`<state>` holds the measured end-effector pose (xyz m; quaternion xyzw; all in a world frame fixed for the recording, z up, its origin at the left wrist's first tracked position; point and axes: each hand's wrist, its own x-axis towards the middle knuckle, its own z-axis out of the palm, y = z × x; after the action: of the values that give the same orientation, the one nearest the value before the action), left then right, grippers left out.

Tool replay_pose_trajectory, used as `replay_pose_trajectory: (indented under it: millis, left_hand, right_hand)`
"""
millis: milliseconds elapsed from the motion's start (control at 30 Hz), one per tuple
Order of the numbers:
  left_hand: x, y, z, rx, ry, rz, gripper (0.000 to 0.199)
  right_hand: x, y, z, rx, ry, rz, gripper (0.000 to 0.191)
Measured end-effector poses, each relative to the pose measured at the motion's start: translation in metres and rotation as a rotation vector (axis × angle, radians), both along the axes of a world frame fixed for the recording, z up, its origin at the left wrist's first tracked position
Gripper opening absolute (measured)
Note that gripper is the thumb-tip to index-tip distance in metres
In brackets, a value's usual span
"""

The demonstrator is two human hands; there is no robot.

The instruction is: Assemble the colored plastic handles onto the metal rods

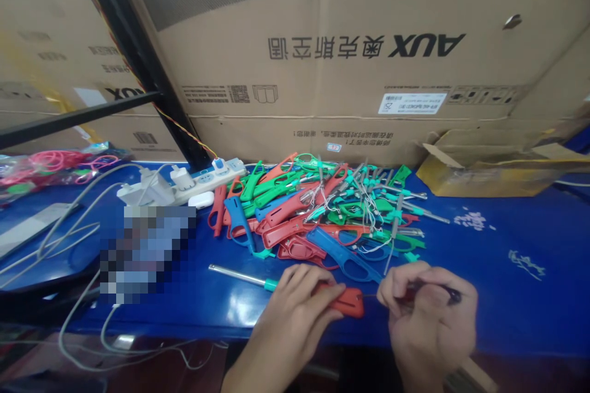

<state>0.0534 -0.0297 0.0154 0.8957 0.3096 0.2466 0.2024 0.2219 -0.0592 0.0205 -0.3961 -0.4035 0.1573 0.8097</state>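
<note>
Near the front edge of the blue table, my left hand [302,304] is closed around a red long-nozzle lighter [349,302]. Its metal tube [235,274] with a teal collar points out to the left. My right hand [426,307] grips a screwdriver [454,296] with a dark handle. The thin shaft reaches toward the right end of the red body; whether the tip touches inside cannot be made out. Just beyond both hands lies a heap of lighter parts [286,209]: red, green and blue shells, metal tubes, teal pieces and white wires.
A white power strip [207,178] with plugged-in chargers stands at the left, beside a pixelated phone-like object [147,252] and loose white cables [69,319]. An open cardboard box [488,172] sits back right. Large cartons [350,92] wall off the back. Small pale scraps [525,264] lie at right.
</note>
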Motion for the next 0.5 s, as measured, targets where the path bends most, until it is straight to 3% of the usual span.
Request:
replay_pose_trajectory:
  millis: [133, 500]
  left_hand:
    - [0.0002, 0.0003, -0.0005, 0.006, -0.004, 0.005, 0.021]
    - [0.0003, -0.0003, -0.0011, -0.003, -0.024, 0.001, 0.02]
  right_hand:
    - [0.0006, 0.0001, -0.0023, 0.046, 0.014, 0.011, 0.009]
    - [0.0021, -0.0007, -0.005, 0.033, 0.007, 0.018, 0.015]
